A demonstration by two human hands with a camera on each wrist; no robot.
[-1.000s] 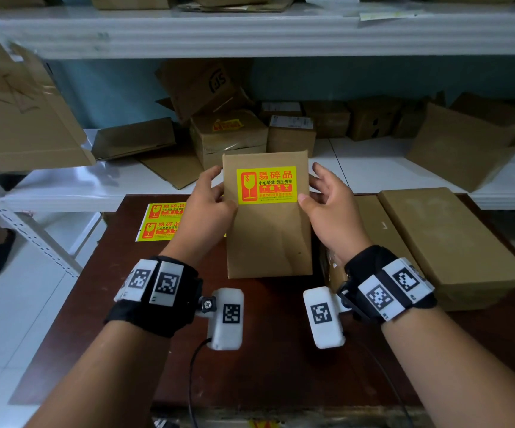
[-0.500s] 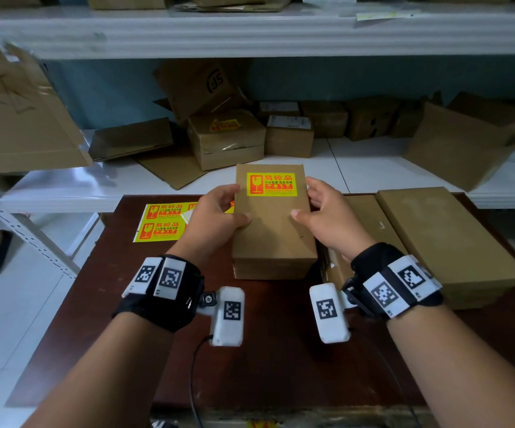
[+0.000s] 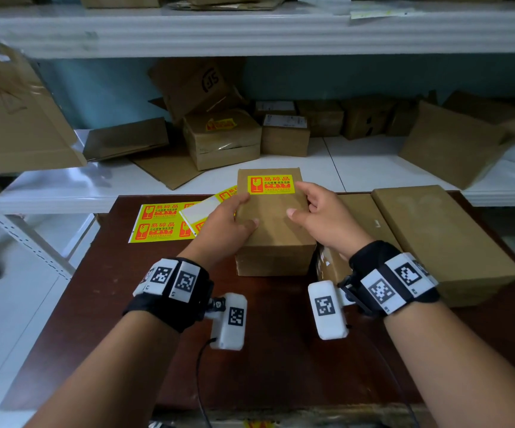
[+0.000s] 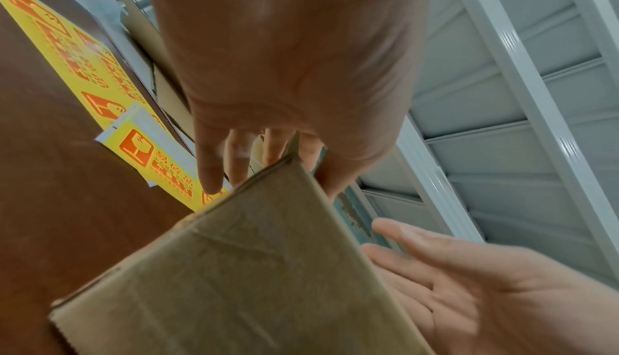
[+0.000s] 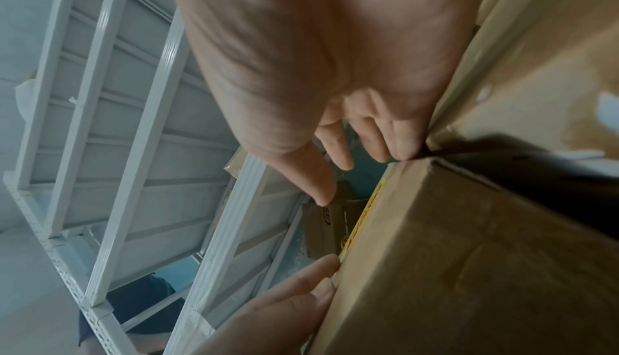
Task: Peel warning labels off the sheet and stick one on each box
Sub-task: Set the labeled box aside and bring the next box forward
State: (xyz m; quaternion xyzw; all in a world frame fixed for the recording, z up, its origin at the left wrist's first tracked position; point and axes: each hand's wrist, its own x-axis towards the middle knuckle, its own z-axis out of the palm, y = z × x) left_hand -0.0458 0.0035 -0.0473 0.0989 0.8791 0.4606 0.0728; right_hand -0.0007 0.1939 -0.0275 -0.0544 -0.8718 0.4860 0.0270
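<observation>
**Labelled box flat on the counter**

The box (image 3: 274, 223) lies on the counter (image 3: 281, 381). Its yellow warning label (image 3: 271, 184) reads "易碎品" beside a red glass symbol, and the label sheet (image 3: 163, 223) to its left repeats this. A shelf carton (image 3: 197, 84) bears "SF". The left hand (image 3: 225, 227) rests on the box's left edge, fingers straight. Only the left wrist view shows the palm of the right hand (image 4: 485, 294), fingers spread, just beside the box.

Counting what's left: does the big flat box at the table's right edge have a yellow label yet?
No, the big flat box shows only bare brown cardboard on top.
</observation>
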